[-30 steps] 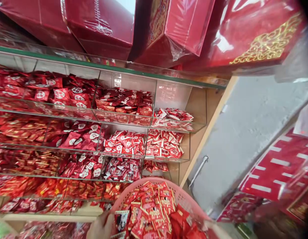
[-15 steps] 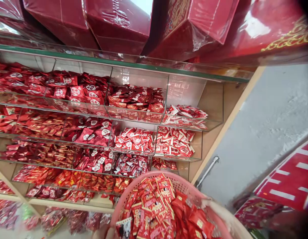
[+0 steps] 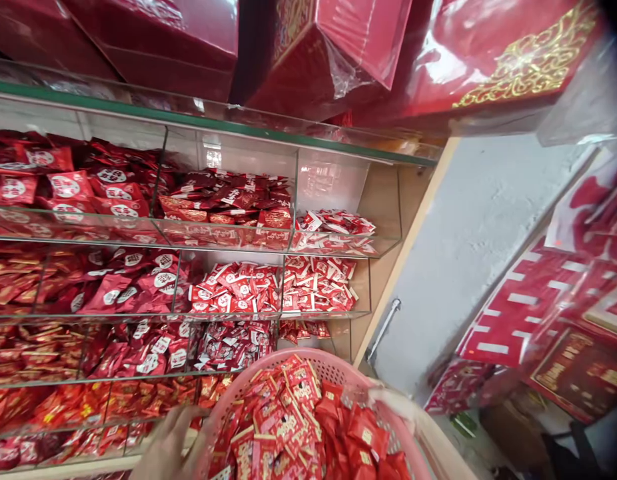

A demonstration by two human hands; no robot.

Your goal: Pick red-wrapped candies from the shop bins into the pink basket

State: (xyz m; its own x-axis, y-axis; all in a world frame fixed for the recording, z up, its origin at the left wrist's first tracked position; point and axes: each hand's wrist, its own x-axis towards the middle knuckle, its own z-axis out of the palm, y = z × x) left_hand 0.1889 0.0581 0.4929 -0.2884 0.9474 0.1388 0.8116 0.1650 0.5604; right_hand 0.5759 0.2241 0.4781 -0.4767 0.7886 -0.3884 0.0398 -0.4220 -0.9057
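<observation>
A pink plastic basket (image 3: 348,373) with a perforated rim holds a heap of small red candy packets (image 3: 283,413), gold-edged on the left and plain glossy red on the right. My right hand (image 3: 396,408) is closed over the basket's right rim. Just left of the basket, my left hand (image 3: 168,443) is raised with fingers stretched out and apart, slightly blurred, and nothing shows in it. Orange-red packets (image 3: 78,400) in a lower shelf compartment lie behind the left hand.
Tiered clear shelf bins (image 3: 223,240) hold many red packets in divided compartments. A green-edged glass shelf (image 3: 268,133) above carries large wrapped red boxes (image 3: 333,60). A grey wall (image 3: 468,220) with a white hook (image 3: 386,327) and red packaging (image 3: 528,303) are on the right.
My left hand has come up into view beside the basket. The view has shifted right and closer to the shelves, showing more wall and packaging. My right hand keeps hold of the basket.
</observation>
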